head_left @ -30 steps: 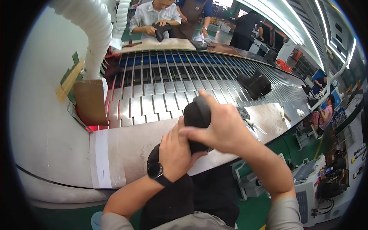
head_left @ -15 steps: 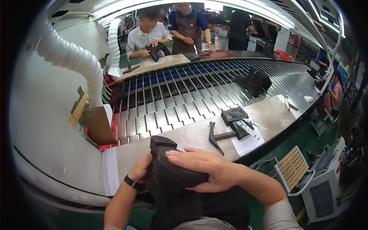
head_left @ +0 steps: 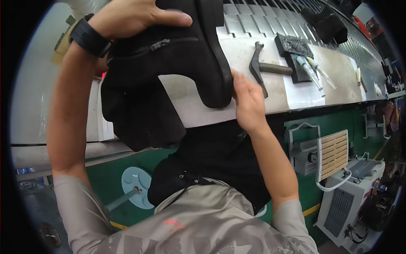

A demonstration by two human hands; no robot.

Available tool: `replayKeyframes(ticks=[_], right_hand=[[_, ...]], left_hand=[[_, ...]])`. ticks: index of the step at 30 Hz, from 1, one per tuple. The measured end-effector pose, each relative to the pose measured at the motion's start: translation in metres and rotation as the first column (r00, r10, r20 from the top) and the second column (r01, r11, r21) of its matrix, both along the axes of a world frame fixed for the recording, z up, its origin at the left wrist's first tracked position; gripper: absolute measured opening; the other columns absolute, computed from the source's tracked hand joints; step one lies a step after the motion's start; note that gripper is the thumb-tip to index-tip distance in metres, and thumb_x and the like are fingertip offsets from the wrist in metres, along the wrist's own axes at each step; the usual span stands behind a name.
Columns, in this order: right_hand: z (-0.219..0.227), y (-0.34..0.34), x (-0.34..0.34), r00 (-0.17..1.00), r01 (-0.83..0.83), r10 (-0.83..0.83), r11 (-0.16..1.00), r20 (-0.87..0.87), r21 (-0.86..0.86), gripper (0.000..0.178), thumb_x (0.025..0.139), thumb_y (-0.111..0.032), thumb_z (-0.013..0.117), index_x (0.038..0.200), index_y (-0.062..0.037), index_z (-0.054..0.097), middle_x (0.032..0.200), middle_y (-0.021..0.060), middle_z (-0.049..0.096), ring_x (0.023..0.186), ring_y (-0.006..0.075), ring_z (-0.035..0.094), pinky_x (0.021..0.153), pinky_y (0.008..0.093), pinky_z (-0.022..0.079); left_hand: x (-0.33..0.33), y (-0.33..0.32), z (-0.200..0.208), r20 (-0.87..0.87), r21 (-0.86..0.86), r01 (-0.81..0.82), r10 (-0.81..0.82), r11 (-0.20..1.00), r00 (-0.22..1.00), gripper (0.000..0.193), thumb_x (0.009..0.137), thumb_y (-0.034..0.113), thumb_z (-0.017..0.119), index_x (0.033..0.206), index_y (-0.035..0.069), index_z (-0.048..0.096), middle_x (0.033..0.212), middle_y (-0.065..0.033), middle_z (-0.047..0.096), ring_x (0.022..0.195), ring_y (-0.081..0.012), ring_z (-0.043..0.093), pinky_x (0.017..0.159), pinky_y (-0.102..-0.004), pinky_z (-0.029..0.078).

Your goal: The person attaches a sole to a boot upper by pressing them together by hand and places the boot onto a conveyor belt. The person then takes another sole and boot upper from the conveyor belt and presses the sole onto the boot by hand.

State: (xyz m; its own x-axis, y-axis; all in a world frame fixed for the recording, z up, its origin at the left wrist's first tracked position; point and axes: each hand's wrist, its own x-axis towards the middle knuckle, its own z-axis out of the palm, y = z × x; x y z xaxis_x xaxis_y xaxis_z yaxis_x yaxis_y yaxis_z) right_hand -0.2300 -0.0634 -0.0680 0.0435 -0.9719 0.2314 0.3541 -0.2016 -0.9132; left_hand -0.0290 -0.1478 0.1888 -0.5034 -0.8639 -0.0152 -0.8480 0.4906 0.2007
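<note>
A black ankle boot [head_left: 177, 59] with a side zip fills the middle of the view, held up close over the bench edge. Its shaft hangs toward the lower left and its toe points down toward me. My left hand [head_left: 139, 17] grips the boot near the back of the ankle and heel, its thumb laid across the side above the zip; the other fingers are mostly hidden. Against the sole at the toe rests my right hand [head_left: 249, 101], its fingertips partly behind the sole edge.
On the bench [head_left: 270, 95] lie a hammer [head_left: 275, 67], a dark rough block [head_left: 296, 45] and syringes [head_left: 311, 70] on white paper. A slatted conveyor [head_left: 262, 21] runs behind, carrying another dark boot [head_left: 330, 26]. A slatted wooden seat [head_left: 333, 154] and a round pale-blue stool [head_left: 136, 186] stand below.
The boot has been raised and turned so its zipped side shows. My right hand has moved from the boot's upturned underside to the toe end of the sole. The view has tilted down.
</note>
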Motion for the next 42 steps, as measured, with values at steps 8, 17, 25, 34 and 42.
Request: replayKeyframes(ticks=[8,17,25,34,42], right_hand=[[0.045,-0.024,0.013,0.990,0.081,-0.083,0.997,-0.111,-0.018,0.043,0.115,-0.034,0.061,0.101,0.0051,0.074,0.083,-0.0005,0.069,0.080,0.0066,0.056,0.071,0.0303,0.048],[0.056,-0.021,0.030,0.815,0.291,-0.380,0.921,-0.438,-0.257,0.043,0.111,-0.034,0.067,0.114,0.0082,0.074,0.078,0.0214,0.074,0.073,0.0301,0.073,0.070,0.0402,0.056],[0.090,-0.067,0.000,1.000,0.020,-0.019,0.999,-0.023,0.039,0.076,0.108,-0.064,0.059,0.140,0.0041,0.068,0.130,0.0138,0.074,0.124,0.0247,0.065,0.107,0.0440,0.047],[0.118,-0.110,0.035,0.911,0.035,-0.032,0.999,0.412,0.001,0.040,0.116,-0.036,0.051,0.124,-0.0016,0.070,0.099,0.0054,0.073,0.086,0.0148,0.069,0.083,0.0313,0.055],[0.107,-0.115,0.046,0.892,0.253,-0.210,0.966,0.399,-0.058,0.039,0.113,-0.034,0.053,0.126,-0.0008,0.070,0.106,0.0076,0.074,0.097,0.0161,0.069,0.094,0.0296,0.052]], left_hand=[[-0.005,-0.008,-0.012,0.063,0.053,-0.169,0.166,0.984,0.984,0.057,0.088,0.043,0.092,0.105,-0.009,0.076,0.091,-0.0220,0.078,0.083,-0.0275,0.074,0.077,-0.0401,0.058],[-0.003,0.013,-0.026,0.071,-0.315,0.053,-0.032,0.948,0.997,0.063,0.085,0.045,0.093,0.102,-0.011,0.072,0.092,-0.0257,0.076,0.086,-0.0348,0.074,0.079,-0.0427,0.057],[0.031,-0.001,-0.027,-0.099,-0.185,0.062,-0.081,0.981,0.992,0.084,0.077,0.041,0.099,0.134,-0.011,0.065,0.114,-0.0223,0.075,0.111,-0.0284,0.073,0.100,-0.0382,0.055],[0.036,-0.002,-0.033,-0.081,-0.195,0.100,-0.118,0.976,0.990,0.104,0.066,0.051,0.103,0.139,-0.010,0.060,0.118,-0.0256,0.073,0.115,-0.0365,0.072,0.103,-0.0408,0.054],[0.042,-0.012,-0.041,-0.118,-0.232,0.109,-0.139,0.967,0.983,0.102,0.067,0.049,0.103,0.137,-0.011,0.060,0.116,-0.0250,0.073,0.112,-0.0362,0.072,0.101,-0.0407,0.054]])
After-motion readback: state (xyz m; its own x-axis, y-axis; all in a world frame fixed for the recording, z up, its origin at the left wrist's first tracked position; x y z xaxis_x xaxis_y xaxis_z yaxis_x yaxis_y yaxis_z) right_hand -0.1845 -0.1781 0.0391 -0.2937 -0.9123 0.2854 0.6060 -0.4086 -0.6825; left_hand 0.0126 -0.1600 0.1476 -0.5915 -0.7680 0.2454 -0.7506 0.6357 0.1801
